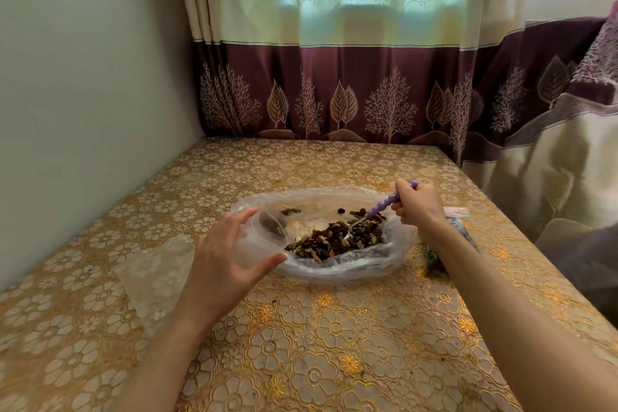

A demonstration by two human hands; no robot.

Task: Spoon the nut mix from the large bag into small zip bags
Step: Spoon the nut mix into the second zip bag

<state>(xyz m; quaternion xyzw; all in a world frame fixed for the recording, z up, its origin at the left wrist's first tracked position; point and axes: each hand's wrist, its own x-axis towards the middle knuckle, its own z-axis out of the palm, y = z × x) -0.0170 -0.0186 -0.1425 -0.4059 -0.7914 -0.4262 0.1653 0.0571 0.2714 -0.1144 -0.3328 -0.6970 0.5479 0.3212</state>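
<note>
Both hands are busy: left hand (224,254) cradles a tilted cup (259,237), right hand (419,204) grips spoon (384,206) in nut mix (337,239).

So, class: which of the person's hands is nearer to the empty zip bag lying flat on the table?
Left. The left hand, holding a clear cup, is just right of the zip bag. The right hand holds the purple spoon beyond the nut pile.
</note>
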